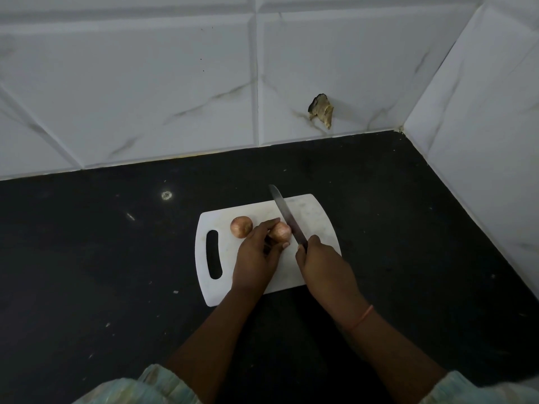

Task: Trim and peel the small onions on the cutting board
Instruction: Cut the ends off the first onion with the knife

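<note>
A white cutting board [309, 217] with a handle slot lies on the black counter. Two small brown-skinned onions sit on it. My left hand [256, 255] holds the right onion [280, 231] between thumb and fingers. The other onion [241, 226] lies loose just to the left, apart from my fingers. My right hand [323, 263] grips the dark handle of a knife [287, 217]. Its long blade points away from me and rests against the right side of the held onion.
The black counter [102, 258] runs into a corner of white marble-look wall tiles at the back and right. A broken hole [320, 110] shows in the back tile. Small specks lie scattered on the counter.
</note>
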